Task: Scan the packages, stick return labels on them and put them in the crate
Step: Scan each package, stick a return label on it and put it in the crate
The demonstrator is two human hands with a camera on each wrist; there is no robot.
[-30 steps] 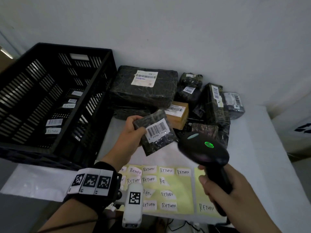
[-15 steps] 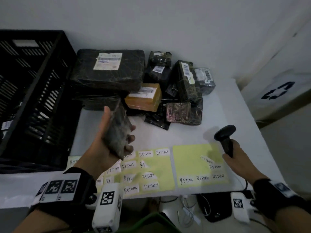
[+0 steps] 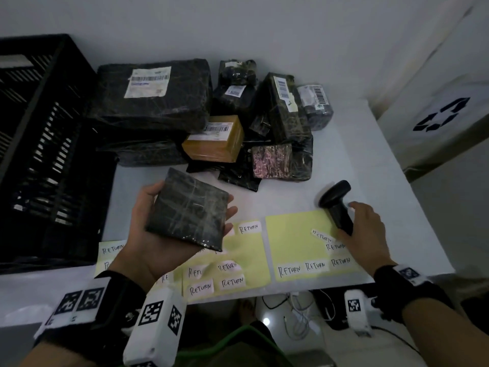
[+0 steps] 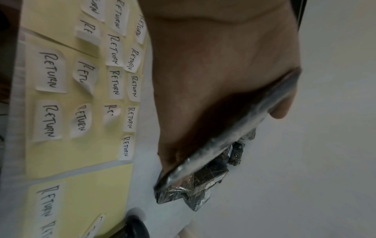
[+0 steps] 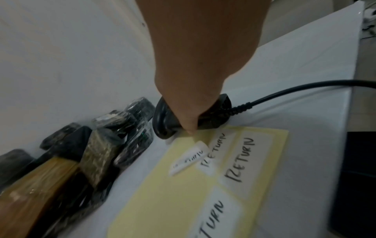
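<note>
My left hand (image 3: 195,198) is palm up and grips a small flat black package (image 3: 185,215), plain side up, above the yellow label sheets (image 3: 248,250). In the left wrist view the package (image 4: 234,128) shows edge-on under the palm. My right hand (image 3: 346,221) holds the handle of the black scanner (image 3: 334,192), which lies on the table at the top of the right sheet (image 3: 291,234). A RETURN label (image 5: 189,154) curls up off that sheet just below my fingertip. The black crate (image 3: 39,154) stands at the left.
A pile of wrapped packages (image 3: 158,102) and a brown box (image 3: 214,139) sit at the back of the white table (image 3: 357,160). The scanner cable (image 5: 284,93) runs off the right edge. A box with a recycling mark (image 3: 439,115) stands to the right.
My left hand turned the package from barcode side to plain side up. My right hand brought the scanner down from mid-air onto the table at the right sheet.
</note>
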